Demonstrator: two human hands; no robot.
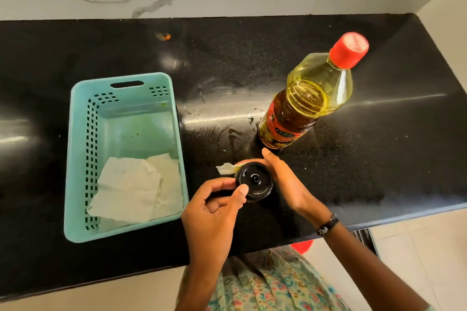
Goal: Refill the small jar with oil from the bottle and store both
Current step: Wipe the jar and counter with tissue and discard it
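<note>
- Your left hand (214, 206) pinches the rim of the round, glossy black lid (254, 180) between thumb and curled fingers.
- Your right hand (283, 177) wraps the small jar (260, 197) from the right; the jar stands near the counter's front edge.
- The clear plastic oil bottle (307, 106), ribbed, red-capped, stands upright just beyond the jar.
- A turquoise perforated plastic basket (80, 159) sits to the left, holding crumpled white paper (136, 187).
- The polished black stone counter (379, 146) shows greasy smears (222, 118).
</note>
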